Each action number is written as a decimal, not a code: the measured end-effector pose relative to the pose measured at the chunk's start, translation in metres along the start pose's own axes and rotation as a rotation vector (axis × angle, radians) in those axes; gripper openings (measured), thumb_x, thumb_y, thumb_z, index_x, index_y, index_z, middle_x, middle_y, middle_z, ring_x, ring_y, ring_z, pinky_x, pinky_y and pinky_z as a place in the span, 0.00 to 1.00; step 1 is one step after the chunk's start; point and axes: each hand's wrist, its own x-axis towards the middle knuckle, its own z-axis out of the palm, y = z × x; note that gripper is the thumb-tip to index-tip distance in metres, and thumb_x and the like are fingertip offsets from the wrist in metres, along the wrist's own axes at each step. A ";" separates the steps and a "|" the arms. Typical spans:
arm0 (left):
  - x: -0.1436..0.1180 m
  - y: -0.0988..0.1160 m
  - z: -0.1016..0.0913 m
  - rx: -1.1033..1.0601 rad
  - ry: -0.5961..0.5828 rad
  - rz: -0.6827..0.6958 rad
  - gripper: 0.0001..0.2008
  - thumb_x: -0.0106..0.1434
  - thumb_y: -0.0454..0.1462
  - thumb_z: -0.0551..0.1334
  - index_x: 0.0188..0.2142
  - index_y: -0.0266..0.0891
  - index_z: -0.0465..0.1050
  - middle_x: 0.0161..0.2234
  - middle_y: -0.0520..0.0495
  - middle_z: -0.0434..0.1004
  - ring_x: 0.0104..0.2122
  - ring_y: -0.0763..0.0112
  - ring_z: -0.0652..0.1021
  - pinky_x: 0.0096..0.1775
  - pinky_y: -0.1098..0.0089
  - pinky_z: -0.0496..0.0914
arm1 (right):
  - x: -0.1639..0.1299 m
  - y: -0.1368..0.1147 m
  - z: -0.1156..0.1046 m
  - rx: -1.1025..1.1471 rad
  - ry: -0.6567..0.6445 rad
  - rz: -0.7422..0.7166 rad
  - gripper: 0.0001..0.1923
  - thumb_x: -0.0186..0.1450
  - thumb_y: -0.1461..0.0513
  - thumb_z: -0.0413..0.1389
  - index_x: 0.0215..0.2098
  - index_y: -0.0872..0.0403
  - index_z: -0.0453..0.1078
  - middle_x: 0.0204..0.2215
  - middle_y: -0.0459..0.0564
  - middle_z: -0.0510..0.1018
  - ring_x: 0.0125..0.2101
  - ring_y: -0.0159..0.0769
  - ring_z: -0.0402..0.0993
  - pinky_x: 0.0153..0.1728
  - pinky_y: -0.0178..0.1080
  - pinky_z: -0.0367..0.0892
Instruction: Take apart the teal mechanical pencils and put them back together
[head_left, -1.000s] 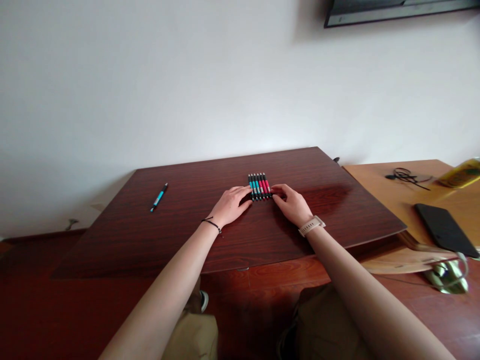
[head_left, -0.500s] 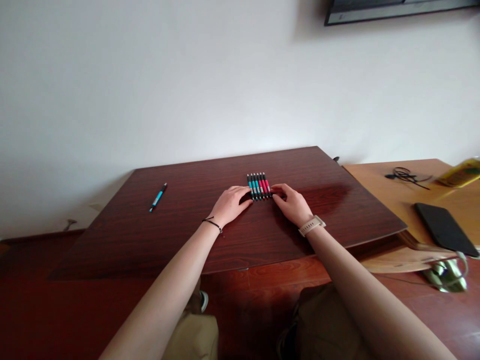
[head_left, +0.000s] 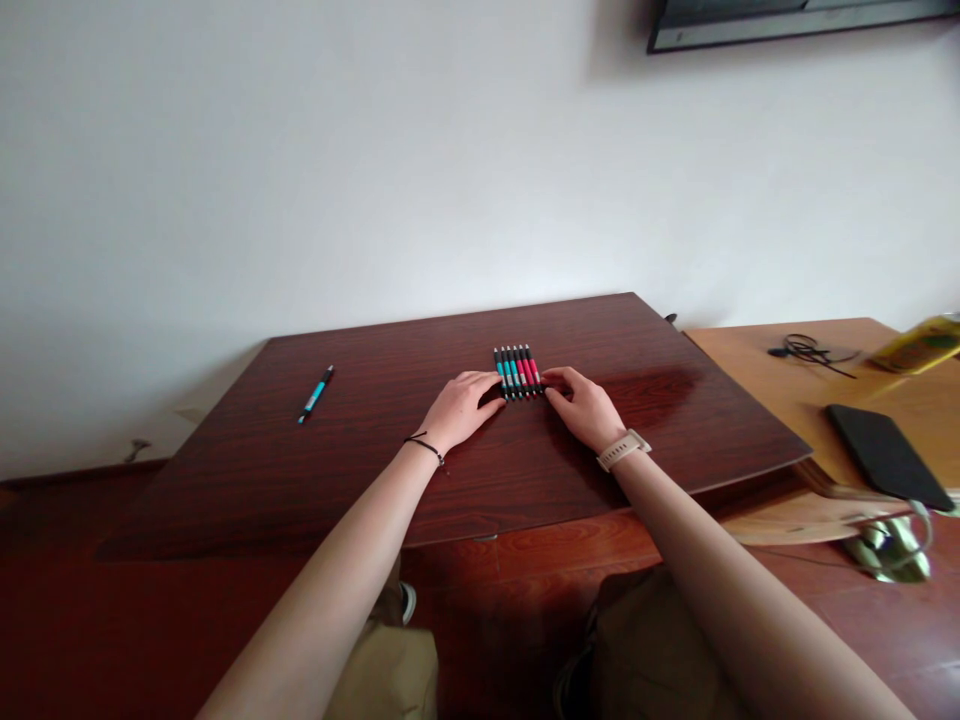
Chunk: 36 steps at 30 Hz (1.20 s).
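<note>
"Turquoise and pink-red pens (head_left: pixel 517 372) are lying side by side in a tight row. Where exactly are they sitting?"

"They're resting on the dark tabletop (head_left: pixel 375 470), between the left hand (head_left: pixel 459 410) and the right hand (head_left: pixel 586 407). I'm seeing fingers curving in at both ends of the row, thumbs standing apart from them; whether they're grasping a pen or merely touching, I cannot tell through this head camera."

"How are you expecting them to handle?"

"I'm guessing light, stiff and smooth, hardly fragile, but prone to rolling out of line. I'd be squeezing the row from its two outer sides, low and evenly, or pinching one pen around its middle."

"Anything farther out?"

"One lone turquoise pen (head_left: pixel 316 395) is lying well apart, toward the left. Beyond the right edge, a lighter wooden tabletop (head_left: pixel 787 400) is carrying a black cable (head_left: pixel 802 352) and a dark flat device (head_left: pixel 889 455)."
</note>
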 end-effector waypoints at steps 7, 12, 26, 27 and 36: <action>-0.002 0.000 0.000 0.006 -0.022 -0.012 0.21 0.74 0.42 0.65 0.63 0.40 0.75 0.62 0.40 0.79 0.62 0.57 0.77 0.67 0.53 0.70 | 0.000 -0.001 0.002 0.022 0.013 0.010 0.14 0.68 0.64 0.59 0.51 0.50 0.76 0.48 0.51 0.87 0.46 0.43 0.85 0.53 0.48 0.77; -0.010 -0.001 -0.006 0.054 -0.043 -0.029 0.21 0.74 0.44 0.64 0.62 0.37 0.76 0.63 0.38 0.78 0.63 0.55 0.77 0.67 0.53 0.69 | -0.002 -0.005 -0.001 -0.020 0.063 -0.026 0.14 0.68 0.64 0.58 0.53 0.51 0.76 0.47 0.52 0.87 0.44 0.42 0.85 0.50 0.46 0.77; -0.112 -0.080 -0.119 0.532 0.176 -0.606 0.23 0.73 0.47 0.59 0.60 0.36 0.74 0.61 0.33 0.77 0.61 0.43 0.74 0.63 0.49 0.68 | -0.049 -0.069 0.012 0.007 -0.223 -0.222 0.01 0.73 0.60 0.57 0.42 0.47 0.71 0.34 0.45 0.84 0.34 0.39 0.82 0.38 0.38 0.70; -0.123 -0.088 -0.128 0.569 0.189 -0.688 0.24 0.72 0.48 0.59 0.60 0.36 0.74 0.61 0.32 0.76 0.61 0.42 0.73 0.62 0.48 0.68 | -0.051 -0.071 0.016 -0.005 -0.266 -0.240 0.01 0.74 0.60 0.58 0.42 0.47 0.70 0.34 0.45 0.84 0.34 0.38 0.81 0.38 0.37 0.69; -0.182 -0.127 -0.161 0.533 0.104 -1.018 0.28 0.69 0.54 0.60 0.55 0.36 0.78 0.56 0.29 0.79 0.55 0.42 0.77 0.56 0.52 0.72 | -0.056 -0.074 0.032 -0.086 -0.385 -0.344 0.03 0.74 0.60 0.59 0.40 0.49 0.72 0.33 0.45 0.79 0.31 0.35 0.74 0.35 0.36 0.64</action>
